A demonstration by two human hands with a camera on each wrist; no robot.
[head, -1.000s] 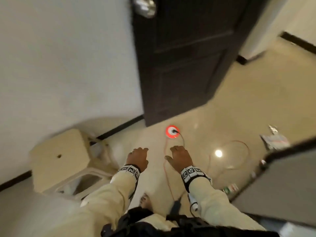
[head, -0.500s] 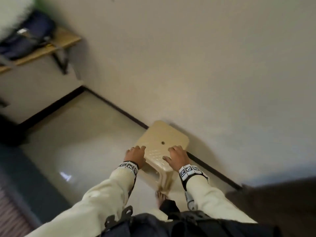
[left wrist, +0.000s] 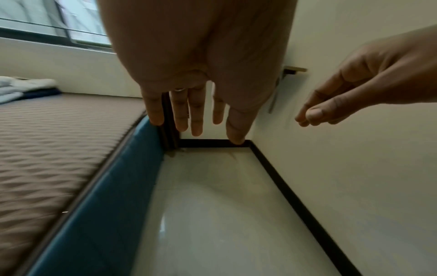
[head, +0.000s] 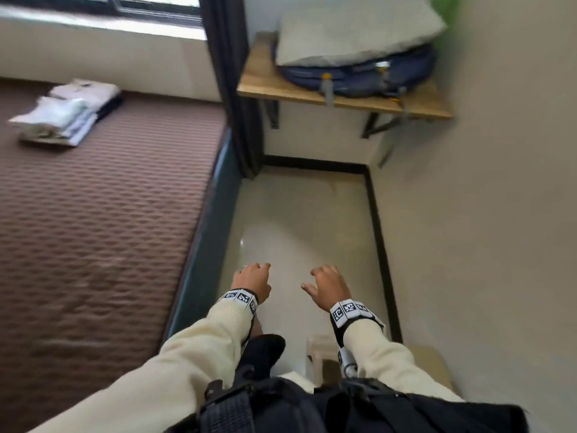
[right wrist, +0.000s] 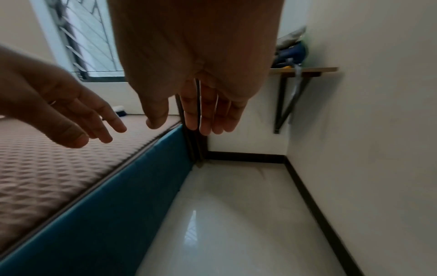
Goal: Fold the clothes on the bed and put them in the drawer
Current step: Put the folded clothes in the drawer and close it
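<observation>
Both hands hang empty over the floor beside the bed: left hand and right hand with fingers loosely spread. Folded clothes lie stacked on the bed's far end, well apart from them. Only the head view shows the backpack on the wall shelf whole.

A stack of folded clothes lies on the bed, at its far end near the wall under the window. The upper pieces are white or pale, laid flat one on another with edges roughly squared; a dark, probably navy piece shows at the stack's right side. Motion blur hides how many garments there are. The bed has a brown quilted top and a blue side panel along the floor.
</observation>
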